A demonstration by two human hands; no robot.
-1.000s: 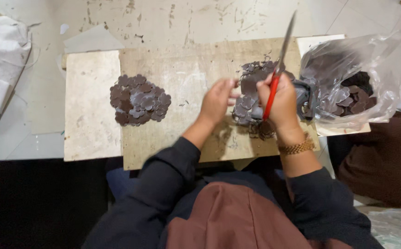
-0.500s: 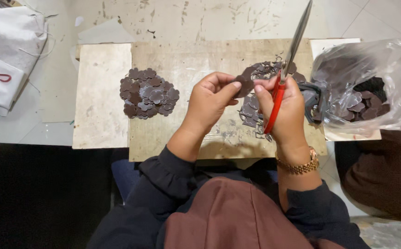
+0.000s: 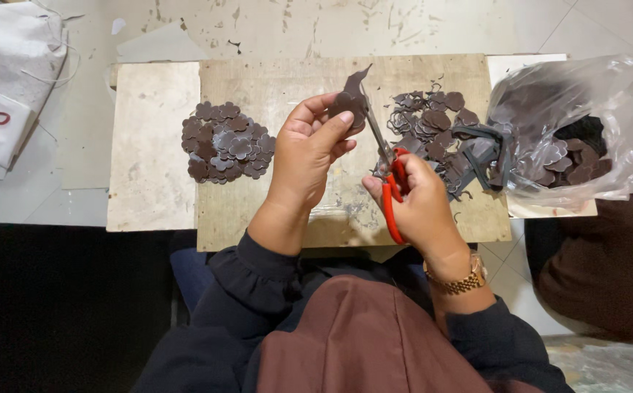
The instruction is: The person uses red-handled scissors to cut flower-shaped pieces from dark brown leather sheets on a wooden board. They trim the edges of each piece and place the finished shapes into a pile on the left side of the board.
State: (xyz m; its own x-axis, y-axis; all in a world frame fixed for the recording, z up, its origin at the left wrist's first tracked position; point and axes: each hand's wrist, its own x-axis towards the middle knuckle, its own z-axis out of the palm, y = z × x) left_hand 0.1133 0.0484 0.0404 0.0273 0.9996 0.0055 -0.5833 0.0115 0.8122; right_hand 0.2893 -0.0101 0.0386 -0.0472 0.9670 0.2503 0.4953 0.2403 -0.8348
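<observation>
A: Which step is in hand here?

B: Trimming, by my reading. The left hand (image 3: 307, 149) pinches a small dark brown flower-shaped leather piece (image 3: 350, 102) between thumb and fingertips, held up over the middle of the pale wooden board (image 3: 273, 211). The right hand (image 3: 418, 204) is closed through the loops of the red-handled scissors (image 3: 389, 175), whose blades point up to the piece's edge; whether they are parted, I cannot tell.

A: What does the next move call for?

B: Probably turning the piece against the blades, keeping the thumb away from them.

A: And around it?

B: A heap of finished brown flower cut-outs (image 3: 225, 142) lies left of centre. Uncut pieces and curled offcuts (image 3: 433, 120) lie right of the blades, just beside a clear plastic bag of more pieces (image 3: 578, 131) at the right edge. A white cloth bag with red cord (image 3: 0, 87) sits upper left.

A: Anything in the way?

B: Only the offcuts, close by the scissor hand.
</observation>
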